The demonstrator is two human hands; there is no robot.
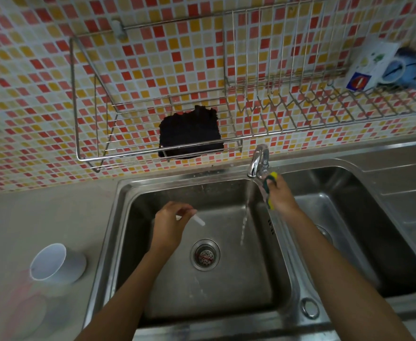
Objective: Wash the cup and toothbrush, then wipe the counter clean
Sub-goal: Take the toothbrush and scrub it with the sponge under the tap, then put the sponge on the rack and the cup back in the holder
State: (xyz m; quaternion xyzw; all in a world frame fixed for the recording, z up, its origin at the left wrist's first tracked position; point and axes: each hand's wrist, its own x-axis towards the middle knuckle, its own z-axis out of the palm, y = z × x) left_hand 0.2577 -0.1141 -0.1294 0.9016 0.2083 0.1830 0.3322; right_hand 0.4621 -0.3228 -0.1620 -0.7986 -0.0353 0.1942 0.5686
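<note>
With the right hand (282,193) gripping a sponge (269,187) and the left hand (171,223) pinching the toothbrush (198,219), bring both right, under the water (246,207).

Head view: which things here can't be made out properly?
- Toothbrush: only a white tip shows; the left hand covers the rest.
- Sponge: mostly hidden in the right hand.
- Items on the wall rack: blurred and cut by the right edge.
- Cup: its inside is too blurred to judge clean or dirty.
</note>
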